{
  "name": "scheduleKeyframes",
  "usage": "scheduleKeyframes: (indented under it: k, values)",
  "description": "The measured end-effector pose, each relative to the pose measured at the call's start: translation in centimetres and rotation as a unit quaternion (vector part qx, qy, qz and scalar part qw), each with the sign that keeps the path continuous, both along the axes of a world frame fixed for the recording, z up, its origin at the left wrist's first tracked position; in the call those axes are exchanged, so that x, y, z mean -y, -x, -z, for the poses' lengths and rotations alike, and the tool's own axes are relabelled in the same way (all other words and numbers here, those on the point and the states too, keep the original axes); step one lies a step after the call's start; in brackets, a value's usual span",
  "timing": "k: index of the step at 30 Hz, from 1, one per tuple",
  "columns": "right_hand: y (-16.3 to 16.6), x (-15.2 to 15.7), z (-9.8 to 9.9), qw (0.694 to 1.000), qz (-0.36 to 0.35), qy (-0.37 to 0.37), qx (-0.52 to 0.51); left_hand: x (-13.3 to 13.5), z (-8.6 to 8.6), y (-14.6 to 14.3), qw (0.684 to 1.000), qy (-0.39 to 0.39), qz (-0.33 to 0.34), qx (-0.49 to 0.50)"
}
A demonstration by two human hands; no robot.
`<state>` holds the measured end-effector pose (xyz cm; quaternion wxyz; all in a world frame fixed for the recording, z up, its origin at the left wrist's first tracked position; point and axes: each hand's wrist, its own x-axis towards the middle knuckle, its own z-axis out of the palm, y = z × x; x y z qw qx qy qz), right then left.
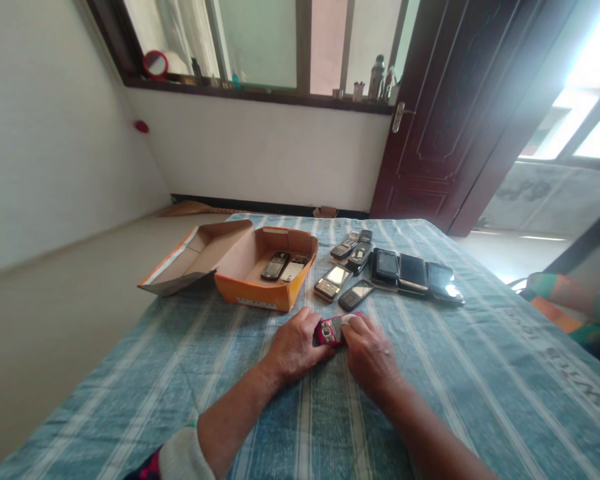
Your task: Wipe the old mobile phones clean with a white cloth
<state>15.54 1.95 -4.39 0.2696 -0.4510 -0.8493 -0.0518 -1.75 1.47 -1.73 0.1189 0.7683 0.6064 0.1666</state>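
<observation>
A pink mobile phone with a silver keypad lies sideways between my hands, just above or on the tablecloth. My left hand is closed around its left end, thumb and fingers at the edges. My right hand is closed at the other end, pinching a small white piece, like tissue or cloth, against the screen. Part of the phone is hidden under those fingers. Just beyond lie a dark keypad phone and a gold-toned phone.
An open orange cardboard box stands at left with a few phones inside, its lid folded outward. Further keypad phones and a row of dark touchscreen phones lie at right. A striped blue tablecloth covers the table.
</observation>
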Motion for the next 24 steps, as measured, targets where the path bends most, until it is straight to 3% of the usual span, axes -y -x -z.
scheduleKeyframes:
  k: [4, 7, 10, 18, 21, 24]
  values:
    - [1.2, 1.0, 0.4, 0.996, -0.082, 0.0, -0.03, 0.0, -0.1, 0.0, 1.0, 0.009, -0.001, 0.018]
    - [1.5, 1.1, 0.4, 0.994, -0.102, 0.0, -0.036, 0.1, -0.2, 0.0, 1.0, 0.014, -0.002, 0.019]
    - [1.2, 0.8, 0.3, 0.996, -0.088, -0.002, -0.032, 0.1, -0.2, 0.0, 1.0, 0.012, -0.004, 0.021]
    - [-0.6, -0.8, 0.5, 0.999, 0.035, -0.004, -0.023, 0.3, 0.0, 0.2, 1.0, 0.008, -0.007, 0.008]
    - [-0.6, -0.8, 0.6, 0.999, 0.028, -0.004, -0.033, 0.4, 0.0, 0.1, 1.0, 0.01, -0.012, 0.008]
    - [0.2, -0.1, 0.7, 0.998, -0.027, -0.01, -0.05, 0.4, 0.0, 0.1, 1.0, 0.011, -0.01, 0.016]
